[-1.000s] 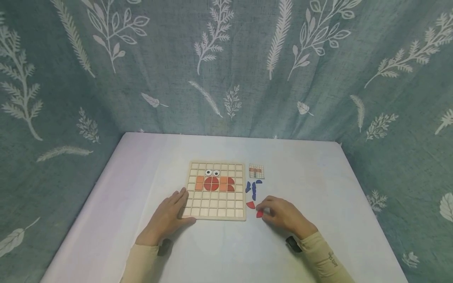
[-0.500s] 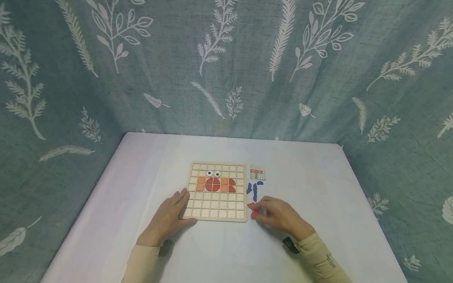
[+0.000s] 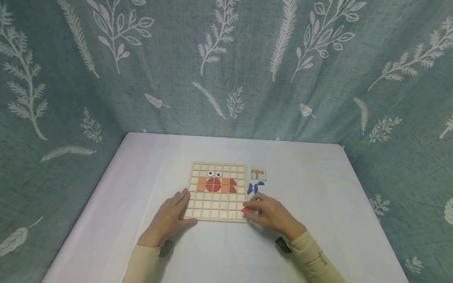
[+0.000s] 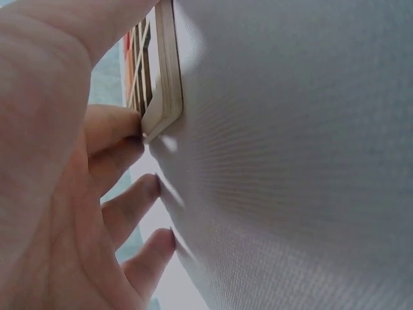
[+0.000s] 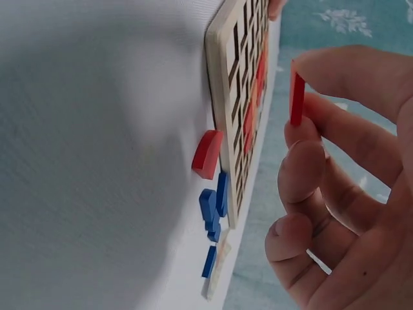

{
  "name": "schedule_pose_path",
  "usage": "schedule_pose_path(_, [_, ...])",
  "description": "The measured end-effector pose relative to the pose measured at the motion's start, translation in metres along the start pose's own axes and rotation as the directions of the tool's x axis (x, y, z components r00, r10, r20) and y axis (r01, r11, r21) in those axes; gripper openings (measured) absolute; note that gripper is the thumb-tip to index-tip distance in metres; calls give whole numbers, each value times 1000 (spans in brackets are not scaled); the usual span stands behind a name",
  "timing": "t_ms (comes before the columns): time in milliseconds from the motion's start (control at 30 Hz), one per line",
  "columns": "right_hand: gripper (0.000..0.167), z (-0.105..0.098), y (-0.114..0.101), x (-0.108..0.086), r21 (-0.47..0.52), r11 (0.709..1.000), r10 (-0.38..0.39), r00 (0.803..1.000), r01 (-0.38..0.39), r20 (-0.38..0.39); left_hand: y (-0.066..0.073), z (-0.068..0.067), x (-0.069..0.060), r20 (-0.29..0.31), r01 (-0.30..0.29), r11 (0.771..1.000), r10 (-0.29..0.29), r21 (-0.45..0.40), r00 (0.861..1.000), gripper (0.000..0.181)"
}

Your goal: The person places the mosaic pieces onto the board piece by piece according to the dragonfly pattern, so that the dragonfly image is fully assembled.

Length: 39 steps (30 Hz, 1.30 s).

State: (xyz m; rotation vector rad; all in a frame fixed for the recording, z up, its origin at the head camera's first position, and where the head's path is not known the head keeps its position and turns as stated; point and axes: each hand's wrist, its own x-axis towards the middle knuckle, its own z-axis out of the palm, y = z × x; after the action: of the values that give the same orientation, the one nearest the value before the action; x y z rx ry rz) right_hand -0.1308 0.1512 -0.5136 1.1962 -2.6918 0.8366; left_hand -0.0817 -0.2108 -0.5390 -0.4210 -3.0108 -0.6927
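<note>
My right hand pinches a red quarter-circle piece between thumb and fingertips, holding it just over the board's right edge. A wooden grid board lies flat on the table. Set in it are a red circle made of quarter pieces, orange squares, red rounded pieces and two eye pieces. My left hand rests at the board's near left corner, fingers spread along the side and thumb by the front edge. Another red piece lies beside the board, hidden by my right hand in the head view.
Several blue pieces lie right of the board. Behind them is a small card printed with a gridded picture. The white-covered table ends at a leaf-patterned curtain at the back and sides.
My right hand has picked up one red piece from the table and carried it left to the board's right edge. The left hand stays at the corner.
</note>
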Motion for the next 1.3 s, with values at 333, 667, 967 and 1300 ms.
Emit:
schedule_pose_path(333, [25,3,-2,5,12,1000,17,1000,-17,-7,1,-1,1,2,-9,1000,9,12,1000,94])
schedule_pose_path(667, [22,3,-6,11,-20,1000,17,999,-17,-29,2,-2,1,-1,-15,1000,15,11,1000,94])
schedule_pose_path(967, [19,10,-10,26,5,999,-40,997,40,-66,3,-4,0,9,7,1000,-7,12,1000,93])
schedule_pose_path(1300, [21,18,-5,49,0,996,-93,981,94,-170,0,-4,0,52,26,999,-23,-48,998,92])
